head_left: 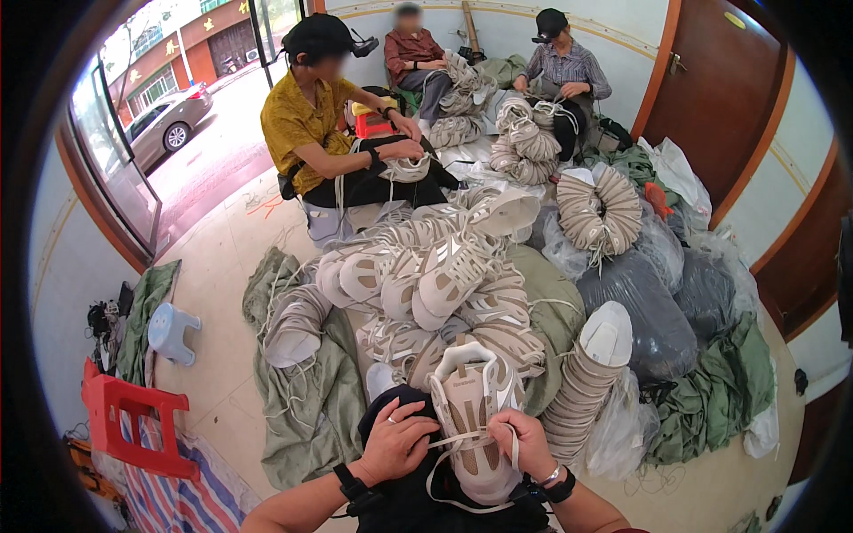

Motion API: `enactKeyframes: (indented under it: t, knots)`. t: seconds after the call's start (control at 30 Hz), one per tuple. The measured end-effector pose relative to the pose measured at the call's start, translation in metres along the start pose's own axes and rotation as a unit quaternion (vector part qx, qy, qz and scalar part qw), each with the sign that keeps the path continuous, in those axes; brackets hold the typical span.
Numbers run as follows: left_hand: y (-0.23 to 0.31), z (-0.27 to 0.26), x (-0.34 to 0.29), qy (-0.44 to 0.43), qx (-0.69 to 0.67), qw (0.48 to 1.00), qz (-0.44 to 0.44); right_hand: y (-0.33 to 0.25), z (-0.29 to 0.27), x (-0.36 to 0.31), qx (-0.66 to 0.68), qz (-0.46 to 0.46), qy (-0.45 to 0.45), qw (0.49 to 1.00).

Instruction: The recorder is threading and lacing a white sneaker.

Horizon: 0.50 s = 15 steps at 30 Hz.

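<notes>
The right fingers (504, 430) are pinched on the lace (458, 439) at the right of the shoe (481, 407), which is set over the lap (410, 494), toe nearest the body. The left fingers (416, 428) are bent beside the lace left of the shoe; whether it is gripped cannot be told. Tension is best matched from both sides, strands laid flat across the shoe, slack held clear of its toe.

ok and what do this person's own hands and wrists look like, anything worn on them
The left hand wears a ring, with a black strap carrying a dark device at the wrist. The right hand has a slim silvery bracelet and a black wristband. Neither wears a glove.
</notes>
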State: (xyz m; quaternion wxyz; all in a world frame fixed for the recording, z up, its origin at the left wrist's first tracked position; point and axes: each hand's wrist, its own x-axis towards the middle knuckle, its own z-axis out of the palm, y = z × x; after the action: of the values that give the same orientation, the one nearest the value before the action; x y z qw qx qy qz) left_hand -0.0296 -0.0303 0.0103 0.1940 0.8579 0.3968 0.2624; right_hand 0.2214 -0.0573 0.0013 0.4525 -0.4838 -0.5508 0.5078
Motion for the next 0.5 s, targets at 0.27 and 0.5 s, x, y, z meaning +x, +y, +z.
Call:
enactKeyframes:
  t: [0.27,0.5]
  knots:
    - [-0.0013,0.0003,-0.0003,0.002,-0.002,1.0,0.0,0.003,-0.001,0.0003,0.004,0.007,-0.007,1.0]
    - [-0.001,-0.0001,-0.0001,0.001,-0.001,1.0,0.001,0.0032,-0.0005,-0.0002,0.009,0.016,-0.006,1.0]
